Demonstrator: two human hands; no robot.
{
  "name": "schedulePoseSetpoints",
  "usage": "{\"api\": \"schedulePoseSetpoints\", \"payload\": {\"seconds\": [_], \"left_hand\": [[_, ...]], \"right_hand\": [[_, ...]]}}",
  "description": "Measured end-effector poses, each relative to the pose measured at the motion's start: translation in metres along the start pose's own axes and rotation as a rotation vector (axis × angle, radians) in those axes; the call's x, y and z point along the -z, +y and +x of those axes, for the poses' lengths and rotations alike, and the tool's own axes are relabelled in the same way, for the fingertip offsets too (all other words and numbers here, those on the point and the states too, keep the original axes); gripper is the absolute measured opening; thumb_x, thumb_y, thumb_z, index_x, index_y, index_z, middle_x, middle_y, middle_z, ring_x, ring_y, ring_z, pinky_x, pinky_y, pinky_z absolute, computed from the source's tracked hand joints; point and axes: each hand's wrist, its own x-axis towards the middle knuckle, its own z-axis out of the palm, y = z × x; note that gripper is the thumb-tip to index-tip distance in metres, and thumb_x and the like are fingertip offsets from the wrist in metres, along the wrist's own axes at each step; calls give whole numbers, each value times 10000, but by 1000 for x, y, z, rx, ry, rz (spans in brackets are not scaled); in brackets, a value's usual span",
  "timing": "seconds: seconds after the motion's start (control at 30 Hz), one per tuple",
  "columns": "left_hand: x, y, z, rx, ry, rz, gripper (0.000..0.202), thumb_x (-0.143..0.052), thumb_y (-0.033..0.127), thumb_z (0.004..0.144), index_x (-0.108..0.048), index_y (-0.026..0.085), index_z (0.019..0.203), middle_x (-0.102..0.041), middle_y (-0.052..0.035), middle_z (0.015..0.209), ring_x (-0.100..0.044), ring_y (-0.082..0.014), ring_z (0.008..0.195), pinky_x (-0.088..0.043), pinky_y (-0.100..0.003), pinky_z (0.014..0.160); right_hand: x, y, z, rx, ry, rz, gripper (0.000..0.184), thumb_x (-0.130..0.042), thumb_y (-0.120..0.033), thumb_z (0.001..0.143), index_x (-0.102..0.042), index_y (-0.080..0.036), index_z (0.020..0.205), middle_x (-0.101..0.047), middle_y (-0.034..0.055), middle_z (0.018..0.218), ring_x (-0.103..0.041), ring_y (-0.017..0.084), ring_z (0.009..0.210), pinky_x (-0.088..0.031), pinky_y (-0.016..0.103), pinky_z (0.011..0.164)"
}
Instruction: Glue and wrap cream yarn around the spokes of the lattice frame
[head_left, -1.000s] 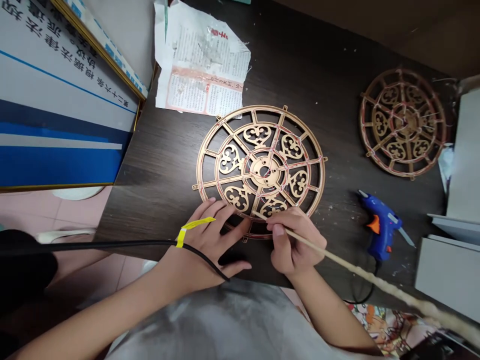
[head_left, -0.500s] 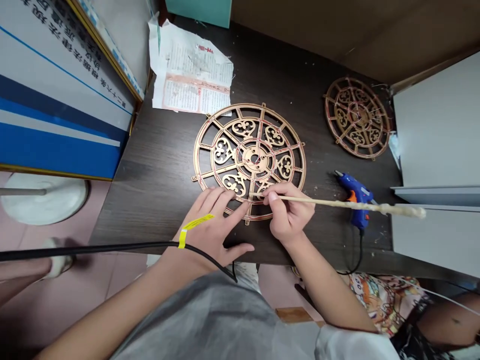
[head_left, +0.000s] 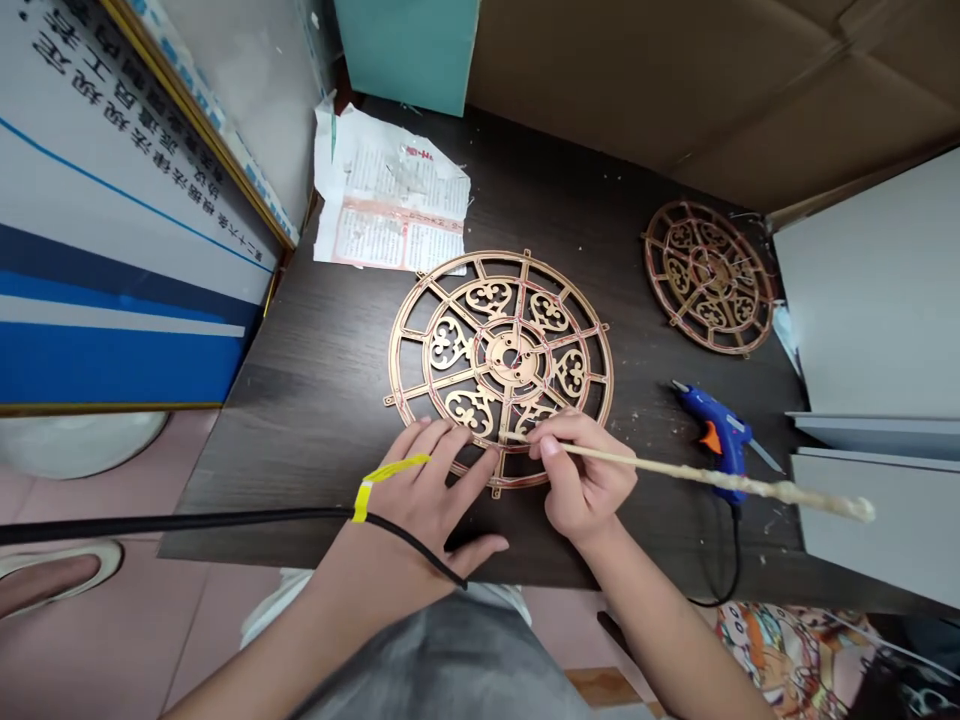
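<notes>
Gold filigree disc: my left hand pressed it flat, open-palmed, while my right hand pinched the glue-crusted stick, best kept low.

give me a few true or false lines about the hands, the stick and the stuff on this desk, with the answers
1. The right hand holds a thin wooden stick with its tip on the large gold openwork disc. True.
2. The left hand grips the blue glue gun. False: the left hand lies flat, fingers on the disc's near rim; the glue gun lies untouched on the desk.
3. A smaller openwork disc lies at the far right of the desk. True.
4. The printed paper sheet covers the large disc. False: it lies apart, at the far left corner.
</notes>
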Motion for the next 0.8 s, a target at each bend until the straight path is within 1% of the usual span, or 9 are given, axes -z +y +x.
{"api": "schedulePoseSetpoints", "payload": {"seconds": [0.1,0.17,0.23,0.3,0.4,0.57,0.8], "left_hand": [[2,0,1,7,-5,5,645,-712,555,859,-616,165,1364,-558,-165,1325,-498,-342,1285,-413,-561,1153],[2,0,0,-3,4,13,633,-709,548,864,-620,168,1363,-566,-163,1317,-501,-341,1280,-426,-552,1141],[-1,0,-2,19,21,-1,621,-698,544,878,-611,191,1381,-564,-150,1347,-494,-328,1309,-398,-538,1173],[-5,0,-5,57,61,-28,614,-684,556,887,-604,220,1394,-563,-131,1378,-491,-315,1337,-356,-526,1212],[-12,-1,-8,73,101,-57,617,-672,578,887,-603,253,1407,-578,-112,1388,-503,-306,1347,-343,-509,1221],[-14,-2,-8,75,109,-52,614,-685,579,881,-609,261,1401,-584,-101,1394,-509,-301,1350,-346,-493,1219],[-14,-2,-9,80,100,-64,600,-661,578,896,-604,267,1407,-581,-96,1397,-501,-293,1360,-308,-485,1232]], "right_hand": [[0,-4,3,21,-79,16,145,-554,-102,907,-678,-175,885,-630,13,701,-553,140,615,-432,301,594],[1,-5,4,20,-106,29,149,-540,-103,905,-670,-172,878,-624,16,700,-543,138,611,-424,300,594],[1,-5,4,8,-93,38,152,-528,-113,906,-663,-171,871,-612,18,694,-533,139,604,-412,303,591],[2,-4,4,-7,-67,42,152,-522,-119,908,-658,-173,868,-602,18,691,-531,142,601,-406,305,588],[1,-2,4,-22,-45,44,156,-517,-120,910,-657,-178,874,-600,16,687,-537,144,598,-409,305,581],[-1,-1,6,-11,-18,26,156,-516,-126,915,-652,-179,859,-586,11,665,-534,143,588,-408,304,566],[-1,-1,5,-8,-7,35,157,-514,-122,915,-652,-176,865,-591,9,670,-534,137,591,-405,300,572]]}}
